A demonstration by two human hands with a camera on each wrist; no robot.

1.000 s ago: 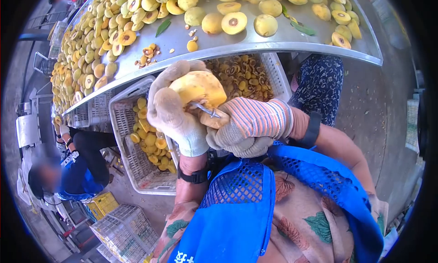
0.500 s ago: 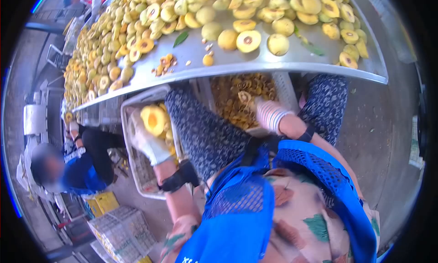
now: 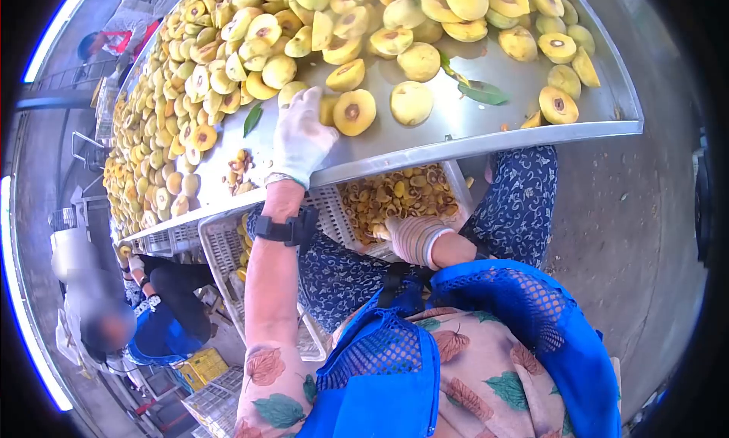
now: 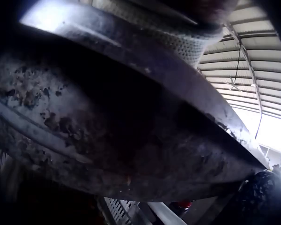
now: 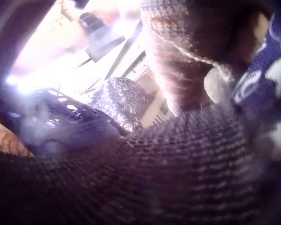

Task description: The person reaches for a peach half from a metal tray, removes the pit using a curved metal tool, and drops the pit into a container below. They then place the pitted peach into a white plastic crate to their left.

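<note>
My gloved left hand [image 3: 304, 138] reaches over the metal table [image 3: 380, 149] in the head view. Its fingertips are right at a yellow peach half [image 3: 326, 111], and another half [image 3: 355, 113] lies just beside it, brown centre up. Low over a crate of scooped-out peach centres [image 3: 402, 195] is my right hand [image 3: 416, 237], in a striped glove with curled fingers. It holds the wooden-handled coring tool, mostly hidden by the glove; a small pale tip shows at the fingers. The right wrist view shows mainly the glove's knit [image 5: 178, 154], close up.
A big heap of peach halves [image 3: 228, 73] covers the table's left and back. Green leaves [image 3: 482, 92] and scraps [image 3: 239, 168] lie on the metal. The table's raised front edge [image 3: 486, 140] runs above my knees. Left of my legs stands a white crate [image 3: 228, 263]; another person [image 3: 163, 316] sits beyond.
Both hands were together coring a peach half. The left hand lowered the half over the left crate, let it go, then moved up to the table. The right hand moved down over the centres crate.
</note>
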